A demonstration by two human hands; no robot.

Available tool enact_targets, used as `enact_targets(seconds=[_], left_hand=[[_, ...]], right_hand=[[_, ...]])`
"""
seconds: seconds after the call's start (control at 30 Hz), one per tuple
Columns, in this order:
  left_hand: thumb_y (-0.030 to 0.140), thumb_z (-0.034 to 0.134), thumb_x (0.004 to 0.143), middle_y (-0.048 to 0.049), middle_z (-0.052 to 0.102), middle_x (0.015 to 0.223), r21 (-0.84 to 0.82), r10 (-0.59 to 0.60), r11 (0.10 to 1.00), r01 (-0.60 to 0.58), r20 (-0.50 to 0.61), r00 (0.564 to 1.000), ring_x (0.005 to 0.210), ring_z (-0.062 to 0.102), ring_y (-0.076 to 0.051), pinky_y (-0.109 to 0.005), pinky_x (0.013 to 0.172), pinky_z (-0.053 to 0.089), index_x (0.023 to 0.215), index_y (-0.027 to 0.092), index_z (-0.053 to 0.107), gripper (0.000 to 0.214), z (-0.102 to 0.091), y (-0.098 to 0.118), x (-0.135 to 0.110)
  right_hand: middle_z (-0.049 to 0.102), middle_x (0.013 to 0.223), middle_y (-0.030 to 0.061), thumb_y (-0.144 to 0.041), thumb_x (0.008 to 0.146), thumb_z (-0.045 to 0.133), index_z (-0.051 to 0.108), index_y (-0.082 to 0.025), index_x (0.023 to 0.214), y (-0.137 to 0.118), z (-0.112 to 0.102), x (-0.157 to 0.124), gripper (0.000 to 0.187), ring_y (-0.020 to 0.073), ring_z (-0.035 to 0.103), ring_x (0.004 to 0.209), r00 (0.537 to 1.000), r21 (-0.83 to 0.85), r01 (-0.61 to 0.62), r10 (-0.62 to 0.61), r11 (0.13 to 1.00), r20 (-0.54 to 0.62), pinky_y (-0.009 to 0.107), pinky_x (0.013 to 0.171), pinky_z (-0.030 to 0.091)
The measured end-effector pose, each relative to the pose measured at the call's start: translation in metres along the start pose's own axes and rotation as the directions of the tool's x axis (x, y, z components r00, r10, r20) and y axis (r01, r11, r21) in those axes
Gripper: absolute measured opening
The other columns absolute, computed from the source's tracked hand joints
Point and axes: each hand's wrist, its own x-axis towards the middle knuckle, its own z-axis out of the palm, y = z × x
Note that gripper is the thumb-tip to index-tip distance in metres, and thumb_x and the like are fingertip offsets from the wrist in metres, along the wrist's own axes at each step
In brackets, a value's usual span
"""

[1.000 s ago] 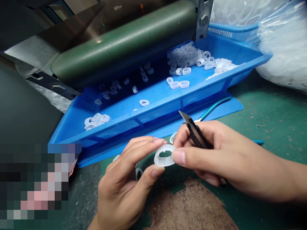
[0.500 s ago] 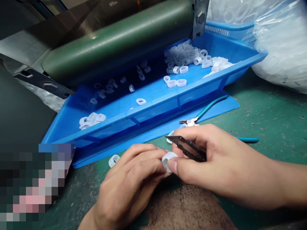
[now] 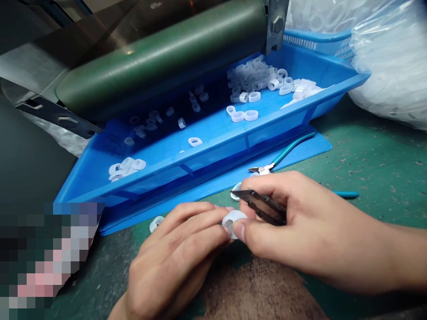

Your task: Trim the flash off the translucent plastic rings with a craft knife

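A translucent white plastic ring (image 3: 237, 216) is pinched between my two hands, low in the middle of the head view. My left hand (image 3: 173, 253) is closed, its fingertips on the ring's left side. My right hand (image 3: 300, 231) grips a dark utility knife (image 3: 268, 210) with its blade pointing left, above the ring and apart from it. The right thumb also presses on the ring. Another ring (image 3: 156, 224) lies on the bench beyond my left knuckles, and one more (image 3: 235, 191) is partly hidden behind the knife hand.
A blue tray (image 3: 207, 149) with many white rings stands beyond my hands, under a green roller (image 3: 167, 55). Teal-handled cutting pliers (image 3: 283, 151) lie on a blue sheet (image 3: 320, 144), partly behind my right hand. Filled plastic bags (image 3: 390, 75) stand at the right.
The ring has turned slightly between my fingers, so its opening shows more. My left hand has shifted a little left, its fingers straighter. The knife has stayed nearly in place.
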Motion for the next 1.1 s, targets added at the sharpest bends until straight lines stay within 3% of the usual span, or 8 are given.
enact_targets(seconds=[0.1, 0.2, 0.33, 0.47, 0.6, 0.83, 0.93, 1.1], left_hand=[[-0.006, 0.07, 0.109, -0.0041, 0.097, 0.13, -0.026, -0.06, 0.998, 0.06, 0.012, 0.998, 0.123, 0.087, -0.015, -0.021, 0.116, 0.068, 0.127, 0.022, 0.076, 0.034, 0.0, 0.002, 0.004], [-0.005, 0.077, 0.105, 0.0007, 0.096, 0.124, -0.162, -0.165, 0.975, 0.15, -0.085, 0.983, 0.115, 0.086, -0.014, -0.018, 0.108, 0.069, 0.115, 0.025, 0.074, 0.032, 0.007, 0.006, 0.002], [0.015, 0.095, 0.107, 0.003, 0.094, 0.123, -0.452, -0.403, 0.85, 0.269, -0.23, 0.886, 0.114, 0.087, -0.017, -0.022, 0.103, 0.072, 0.138, 0.032, 0.081, 0.038, 0.02, 0.015, -0.006], [0.041, 0.097, 0.109, 0.0073, 0.095, 0.127, -0.583, -0.504, 0.724, 0.368, -0.085, 0.859, 0.117, 0.088, -0.017, -0.024, 0.11, 0.071, 0.148, 0.052, 0.088, 0.041, 0.017, 0.014, -0.005], [0.054, 0.097, 0.107, 0.0041, 0.094, 0.139, -0.63, -0.491, 0.66, 0.409, 0.051, 0.87, 0.128, 0.089, -0.02, -0.023, 0.115, 0.07, 0.147, 0.053, 0.091, 0.04, 0.01, 0.009, 0.002], [0.036, 0.112, 0.094, 0.0062, 0.095, 0.141, -0.743, -0.575, 0.559, 0.369, -0.026, 0.818, 0.132, 0.091, -0.019, -0.016, 0.106, 0.072, 0.128, 0.045, 0.095, 0.039, 0.012, 0.016, -0.001], [0.027, 0.112, 0.093, 0.007, 0.098, 0.132, -0.737, -0.58, 0.591, 0.329, -0.105, 0.808, 0.124, 0.094, -0.016, -0.014, 0.104, 0.072, 0.127, 0.04, 0.093, 0.041, 0.013, 0.019, -0.001], [0.014, 0.111, 0.091, 0.0025, 0.096, 0.118, -0.597, -0.421, 0.772, 0.216, -0.226, 0.879, 0.108, 0.093, -0.017, -0.024, 0.099, 0.076, 0.128, 0.029, 0.088, 0.046, 0.02, 0.014, 0.004]], right_hand=[[0.043, 0.072, -0.0077, -0.025, 0.09, 0.079, 0.052, -0.027, 0.073, -0.001, 0.0, 0.0, 0.032, 0.0164, 0.042, 0.07, 1.0, -0.008, -0.006, 0.006, 1.0, -0.018, 0.035, 0.061, 0.034], [0.042, 0.073, -0.0074, -0.026, 0.092, 0.077, 0.052, -0.027, 0.073, -0.002, -0.001, 0.002, 0.031, 0.0164, 0.041, 0.07, 1.0, 0.002, -0.003, 0.003, 1.0, -0.008, 0.034, 0.061, 0.035], [0.048, 0.078, -0.0068, -0.029, 0.096, 0.08, 0.056, -0.026, 0.078, -0.005, -0.005, 0.001, 0.03, 0.0166, 0.044, 0.074, 0.999, 0.06, -0.008, 0.006, 0.998, 0.043, 0.034, 0.064, 0.035], [0.051, 0.081, -0.0063, -0.021, 0.098, 0.076, 0.061, -0.026, 0.082, -0.007, -0.008, 0.0, 0.023, 0.0172, 0.047, 0.077, 0.995, 0.047, 0.026, -0.03, 0.999, 0.099, 0.034, 0.068, 0.038], [0.053, 0.083, -0.0053, -0.018, 0.101, 0.074, 0.064, -0.026, 0.082, -0.007, -0.01, 0.004, 0.023, 0.0176, 0.047, 0.08, 0.988, 0.062, 0.058, -0.066, 0.996, 0.14, 0.033, 0.071, 0.04], [0.066, 0.092, -0.0022, -0.041, 0.102, 0.092, 0.077, -0.026, 0.092, -0.006, -0.013, 0.002, 0.024, 0.0208, 0.059, 0.089, 0.993, 0.062, 0.059, -0.065, 0.996, 0.101, 0.031, 0.074, 0.048], [0.068, 0.087, -0.0008, -0.048, 0.1, 0.095, 0.08, -0.025, 0.096, -0.01, -0.009, 0.005, 0.028, 0.0229, 0.064, 0.086, 0.992, -0.044, 0.114, -0.116, 0.993, -0.05, 0.032, 0.073, 0.053], [0.066, 0.075, -0.0026, -0.047, 0.098, 0.096, 0.083, -0.025, 0.095, -0.02, 0.004, 0.013, 0.025, 0.0232, 0.066, 0.08, 0.985, -0.135, 0.139, -0.15, 0.981, -0.081, 0.032, 0.071, 0.055]])
